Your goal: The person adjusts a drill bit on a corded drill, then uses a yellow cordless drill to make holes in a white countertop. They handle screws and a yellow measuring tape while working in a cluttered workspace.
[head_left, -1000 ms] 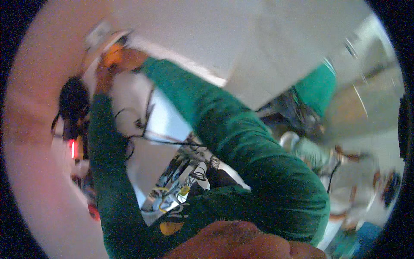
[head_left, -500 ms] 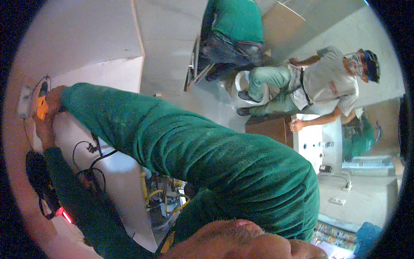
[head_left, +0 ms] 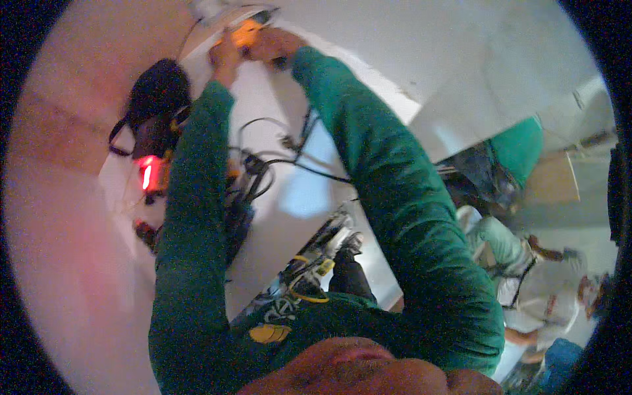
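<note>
Both my arms, in green sleeves, reach to the far upper part of the view. My left hand and my right hand are closed close together around an orange-yellow handheld tool. Blur and my fingers hide its exact kind. It is held up against or close to a pale fixture on the surface beyond, with a thin dark wire beside it. Whether they touch I cannot tell.
Left of my left arm are a dark rounded bag-like item and a device with a glowing red light. Black cables lie on a white surface between my arms. Co-workers stand at right, near a board.
My view has swung toward the left, so the hands and the orange-yellow tool now appear at top centre. Both hands keep their grip. Co-workers have shifted to the picture's right edge.
</note>
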`<state>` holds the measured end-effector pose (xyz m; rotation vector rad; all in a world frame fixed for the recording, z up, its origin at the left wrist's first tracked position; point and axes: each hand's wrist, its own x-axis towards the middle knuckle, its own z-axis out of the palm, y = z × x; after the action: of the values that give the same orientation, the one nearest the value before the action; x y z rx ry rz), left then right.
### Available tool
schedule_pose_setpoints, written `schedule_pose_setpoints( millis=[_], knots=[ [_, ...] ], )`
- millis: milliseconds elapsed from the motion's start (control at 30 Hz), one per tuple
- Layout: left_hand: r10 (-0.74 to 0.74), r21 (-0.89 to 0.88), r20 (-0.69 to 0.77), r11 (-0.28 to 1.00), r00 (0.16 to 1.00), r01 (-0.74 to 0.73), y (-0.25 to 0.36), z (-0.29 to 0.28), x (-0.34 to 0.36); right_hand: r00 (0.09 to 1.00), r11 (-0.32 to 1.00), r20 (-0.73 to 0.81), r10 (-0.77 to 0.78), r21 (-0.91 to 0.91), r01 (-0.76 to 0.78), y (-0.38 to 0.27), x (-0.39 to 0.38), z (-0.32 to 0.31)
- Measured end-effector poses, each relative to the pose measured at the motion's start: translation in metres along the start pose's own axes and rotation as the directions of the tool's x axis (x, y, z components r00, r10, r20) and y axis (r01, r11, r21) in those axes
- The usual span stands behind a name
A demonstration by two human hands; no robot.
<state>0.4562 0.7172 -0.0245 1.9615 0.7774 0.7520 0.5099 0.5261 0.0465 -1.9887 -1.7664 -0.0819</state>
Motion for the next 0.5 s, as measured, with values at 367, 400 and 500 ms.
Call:
schedule_pose_setpoints(
  millis=[367, 400, 500],
  knots=[
    [-0.274, -0.422, -0.087, 0.881, 0.958, 0.214, 0.075, -0.009, -0.058, 0.992, 0.883, 0.0, 0.124, 0.457, -0.11, 0.006, -0.014, -0.01],
    [-0.237, -0.391, -0.088, 0.902, 0.968, 0.185, 0.064, -0.017, -0.052, 0.887, 0.789, 0.25, 0.389, 0.406, -0.461, -0.014, -0.013, -0.027],
    [-0.23, -0.444, -0.111, 0.882, 0.967, 0.159, 0.055, -0.013, -0.045, 0.95, 0.936, -0.035, 0.31, 0.185, -0.299, -0.014, -0.005, -0.013]
  ],
)
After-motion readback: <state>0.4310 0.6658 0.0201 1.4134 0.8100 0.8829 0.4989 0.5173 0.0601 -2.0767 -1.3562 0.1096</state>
